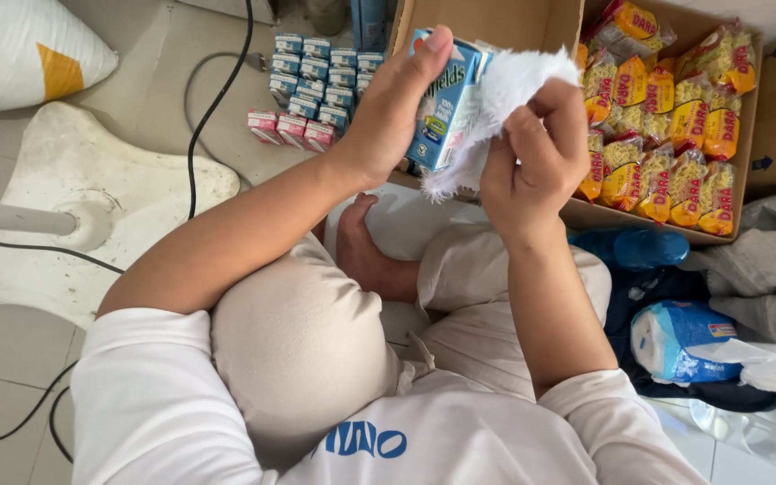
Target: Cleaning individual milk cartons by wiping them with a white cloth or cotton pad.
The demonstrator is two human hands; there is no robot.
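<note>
Left hand (388, 112) grip wraps a blue carton (442, 99), held in the air at 12 o'clock over the lap. Right hand (536, 148) pinches a white cloth (505, 90) against the carton's right face. Risk: squeezing or a hard wipe could dent it, or it slips toward the box (496, 22) of noodle packs (666, 126).

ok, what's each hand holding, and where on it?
Left hand holds a small blue drink carton by its side, fingertips over the top edge. Right hand pinches a white cloth against the carton's other side.
</note>
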